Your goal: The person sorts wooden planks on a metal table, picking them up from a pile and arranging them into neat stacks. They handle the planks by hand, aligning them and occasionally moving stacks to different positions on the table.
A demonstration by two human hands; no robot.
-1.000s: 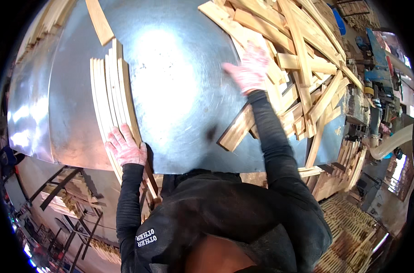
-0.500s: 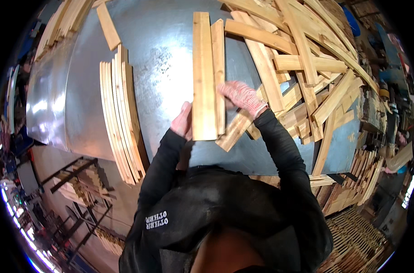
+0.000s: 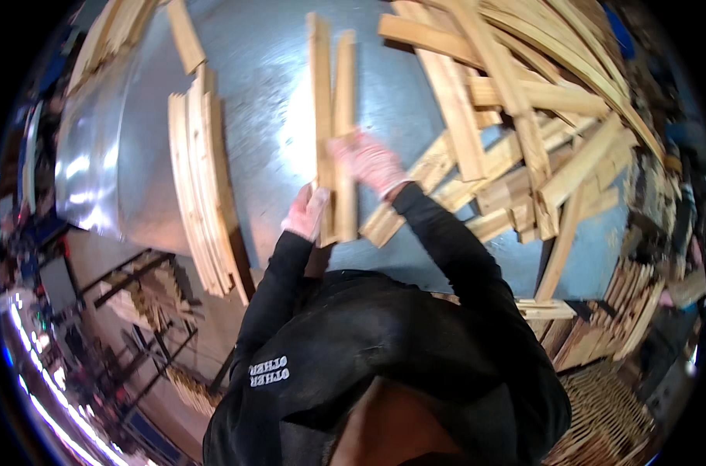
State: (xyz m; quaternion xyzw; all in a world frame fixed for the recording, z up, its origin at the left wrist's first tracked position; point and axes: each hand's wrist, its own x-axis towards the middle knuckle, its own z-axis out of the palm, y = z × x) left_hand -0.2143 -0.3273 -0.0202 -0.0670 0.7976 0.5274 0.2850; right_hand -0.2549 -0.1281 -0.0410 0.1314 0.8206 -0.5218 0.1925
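Note:
Two narrow wooden boards stand close together over the metal table [image 3: 267,155]. The left board [image 3: 319,93] is seen nearly edge-on, and my left hand [image 3: 307,212] grips it near its lower end, in a pale work glove, thumb toward me. My right hand [image 3: 372,163], in a pinkish-white knit glove, is closed around the right board [image 3: 344,89] near its middle. Its fingertips reach into the gap between the boards and are partly blurred.
A row of boards on edge [image 3: 201,179] lies at the left, with a single slat [image 3: 185,35] beyond it. A loose, crossed heap of boards [image 3: 516,116] covers the right side. More stacked timber [image 3: 609,318] stands below the table's right edge.
The left board has turned from its broad face to its narrow edge and shifted left. The right board and my right hand have moved left too. My left thumb now shows on the near side.

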